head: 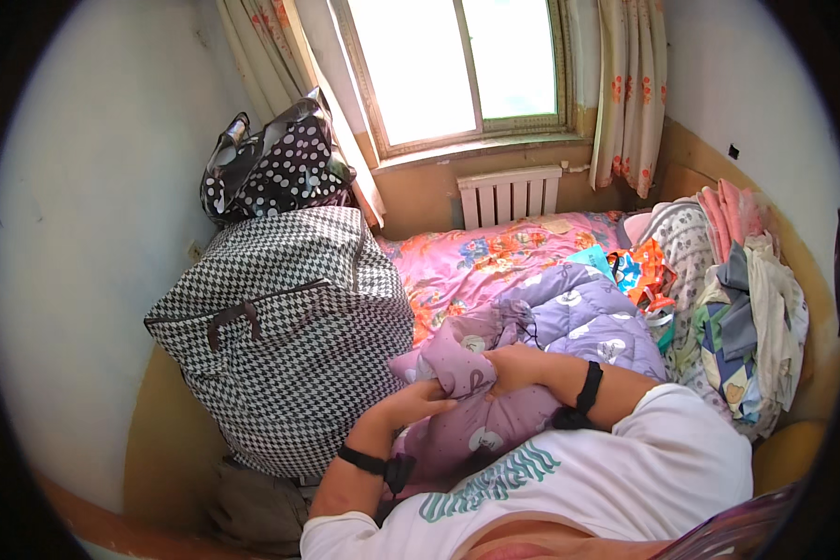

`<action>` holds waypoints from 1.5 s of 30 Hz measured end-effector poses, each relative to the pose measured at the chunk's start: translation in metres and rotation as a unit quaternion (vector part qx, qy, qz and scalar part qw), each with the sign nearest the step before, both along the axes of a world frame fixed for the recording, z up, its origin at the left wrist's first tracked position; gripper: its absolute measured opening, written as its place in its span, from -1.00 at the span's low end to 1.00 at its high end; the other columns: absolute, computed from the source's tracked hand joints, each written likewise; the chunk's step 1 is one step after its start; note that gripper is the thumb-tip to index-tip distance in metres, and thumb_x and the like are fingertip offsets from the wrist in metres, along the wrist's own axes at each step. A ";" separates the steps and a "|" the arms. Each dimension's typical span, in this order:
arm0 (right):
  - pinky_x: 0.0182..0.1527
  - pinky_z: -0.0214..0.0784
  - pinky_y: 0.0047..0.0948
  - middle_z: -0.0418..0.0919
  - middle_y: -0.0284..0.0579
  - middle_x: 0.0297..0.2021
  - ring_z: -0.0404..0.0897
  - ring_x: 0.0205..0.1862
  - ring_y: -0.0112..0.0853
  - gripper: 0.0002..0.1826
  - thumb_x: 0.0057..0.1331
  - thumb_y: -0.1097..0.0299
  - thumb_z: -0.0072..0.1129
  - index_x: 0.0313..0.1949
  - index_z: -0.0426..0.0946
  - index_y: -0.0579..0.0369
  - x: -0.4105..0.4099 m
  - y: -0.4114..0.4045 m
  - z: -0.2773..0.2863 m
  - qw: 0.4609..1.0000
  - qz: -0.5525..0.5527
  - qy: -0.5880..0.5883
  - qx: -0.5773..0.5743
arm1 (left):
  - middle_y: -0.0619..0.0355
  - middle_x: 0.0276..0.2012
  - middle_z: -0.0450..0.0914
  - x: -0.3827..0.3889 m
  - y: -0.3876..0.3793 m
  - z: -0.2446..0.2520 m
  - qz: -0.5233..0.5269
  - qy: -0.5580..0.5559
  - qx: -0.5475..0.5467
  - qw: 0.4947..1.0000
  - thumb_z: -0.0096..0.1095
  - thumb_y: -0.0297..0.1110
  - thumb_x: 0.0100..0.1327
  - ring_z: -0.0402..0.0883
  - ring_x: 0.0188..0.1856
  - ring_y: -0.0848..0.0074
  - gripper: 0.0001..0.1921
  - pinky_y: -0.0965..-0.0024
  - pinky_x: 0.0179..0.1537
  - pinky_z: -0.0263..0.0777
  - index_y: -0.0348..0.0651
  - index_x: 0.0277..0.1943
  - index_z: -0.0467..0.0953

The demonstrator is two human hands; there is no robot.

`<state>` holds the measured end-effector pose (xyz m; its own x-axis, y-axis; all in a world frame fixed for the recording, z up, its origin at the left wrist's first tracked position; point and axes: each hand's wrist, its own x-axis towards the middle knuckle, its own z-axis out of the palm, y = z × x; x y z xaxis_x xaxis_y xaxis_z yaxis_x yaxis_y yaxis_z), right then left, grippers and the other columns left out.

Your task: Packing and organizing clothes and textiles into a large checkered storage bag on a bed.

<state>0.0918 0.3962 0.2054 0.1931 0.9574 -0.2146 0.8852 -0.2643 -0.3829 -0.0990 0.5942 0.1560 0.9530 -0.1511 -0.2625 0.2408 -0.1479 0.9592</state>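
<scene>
My left hand (418, 402) grips a gathered fold of a mauve printed quilt (486, 437), its fingers partly hidden in the cloth. On the same fold, a little to the right, my right hand (516, 368) pinches the fabric between thumb and fingers. The bunched quilt lies against my front and bears white hearts and bow prints. Beyond it spreads a padded purple-grey part (595, 318) with similar hearts; I cannot tell whether both are one piece. A thin dark cord shows near my right hand.
A bulging houndstooth storage bag (287, 364) stands at left, a polka-dot bag (280, 168) behind it. A pink floral bedspread (455, 259) covers the bed below a radiator (509, 196) and window. Folded clothes (756, 322) pile at right, near an orange plastic bag (644, 269).
</scene>
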 end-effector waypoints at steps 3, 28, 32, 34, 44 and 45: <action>-0.05 0.44 -0.11 0.63 0.01 -0.10 0.60 -0.04 -0.02 -0.26 -0.09 0.03 0.49 0.11 0.45 -0.13 -0.010 -0.026 -0.005 0.996 -0.024 -0.012 0.087 | 0.03 0.17 0.50 -0.034 0.007 -0.005 0.017 -0.022 0.001 1.000 0.18 -0.32 0.38 0.45 0.18 0.44 -0.52 0.38 0.24 0.29 -0.39 0.27 0.34; -0.08 0.43 -0.25 0.62 0.07 -0.21 0.61 -0.09 -0.03 -0.38 -0.23 0.43 0.55 -0.12 0.47 0.12 -0.178 -0.262 0.007 0.852 -0.371 0.076 0.362 | 0.04 0.01 0.62 -0.191 -0.151 -0.251 0.274 0.449 -0.188 0.829 0.13 0.50 0.07 0.61 -0.02 0.03 -0.18 -0.10 -0.07 0.46 -0.08 0.11 0.48; -0.07 0.43 -0.30 0.63 0.01 -0.21 0.62 -0.10 -0.13 -0.38 -0.21 0.45 0.53 -0.09 0.48 0.11 -0.175 -0.308 0.007 0.866 -0.378 -0.030 0.328 | 0.02 -0.01 0.64 -0.180 -0.211 -0.243 0.299 0.352 -0.323 0.826 0.16 0.51 0.05 0.64 -0.05 0.06 -0.17 -0.06 -0.08 0.50 -0.09 0.10 0.51; -0.05 0.43 -0.34 0.64 -0.05 -0.19 0.62 -0.11 -0.26 -0.37 -0.19 0.47 0.52 -0.04 0.47 0.13 -0.169 -0.340 0.003 0.853 -0.393 -0.012 0.343 | 0.01 -0.02 0.66 -0.174 -0.228 -0.219 0.307 0.351 -0.325 0.823 0.17 0.51 0.03 0.65 -0.07 0.07 -0.17 -0.04 -0.08 0.51 -0.09 0.10 0.52; -0.03 0.45 -0.44 0.64 -0.19 -0.13 0.60 -0.12 -0.43 -0.43 -0.10 0.61 0.43 -0.01 0.50 0.25 -0.131 -0.508 0.017 0.767 -0.427 0.230 0.420 | 0.01 0.05 0.61 -0.161 -0.338 -0.235 0.422 0.404 -0.321 0.746 -0.07 0.37 0.25 0.63 -0.06 0.18 -0.29 0.01 0.01 0.46 -0.06 0.18 0.47; -0.03 0.45 -0.44 0.64 -0.19 -0.13 0.60 -0.12 -0.43 -0.43 -0.10 0.61 0.43 -0.01 0.50 0.25 -0.131 -0.518 0.021 0.767 -0.430 0.235 0.414 | 0.01 0.05 0.61 -0.165 -0.354 -0.241 0.418 0.396 -0.330 0.748 -0.07 0.35 0.26 0.63 -0.05 0.18 -0.30 0.01 0.01 0.46 -0.07 0.18 0.47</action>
<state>-0.0392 -0.1221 0.2259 0.9170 0.3659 0.1591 0.2328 -0.1668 -0.9581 -0.2636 0.2399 -0.0847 0.3718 0.0656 -0.9260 0.5157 0.8148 0.2648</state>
